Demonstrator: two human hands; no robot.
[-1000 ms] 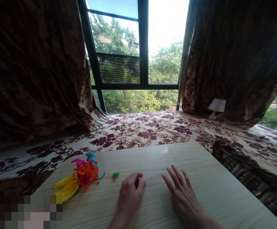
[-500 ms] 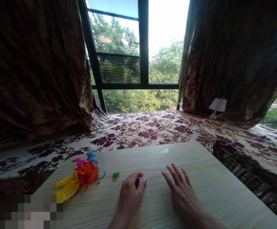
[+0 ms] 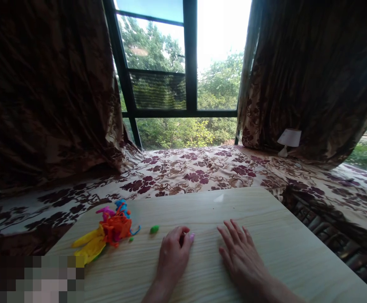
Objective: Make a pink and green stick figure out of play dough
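Note:
My left hand (image 3: 172,252) rests on the light wooden table (image 3: 265,219) with its fingers curled under, thumb against the fingertips; whether anything is in them I cannot see. Beside it my right hand (image 3: 242,252) lies palm down on the wood, fingers stretched out and a little apart. A small green lump of modelling clay (image 3: 154,229) sits just left of my left hand. Farther left lies a heap of orange, yellow, pink and blue clay pieces (image 3: 107,231).
A bench covered in floral cloth (image 3: 189,168) runs behind the table below a dark-framed window (image 3: 189,63). Heavy brown curtains (image 3: 44,84) hang on both sides. A small white lamp (image 3: 289,141) stands at the right. A blurred patch covers the lower left corner.
My right hand has slid slightly to the right on the table. My left hand and the clay have stayed where they were.

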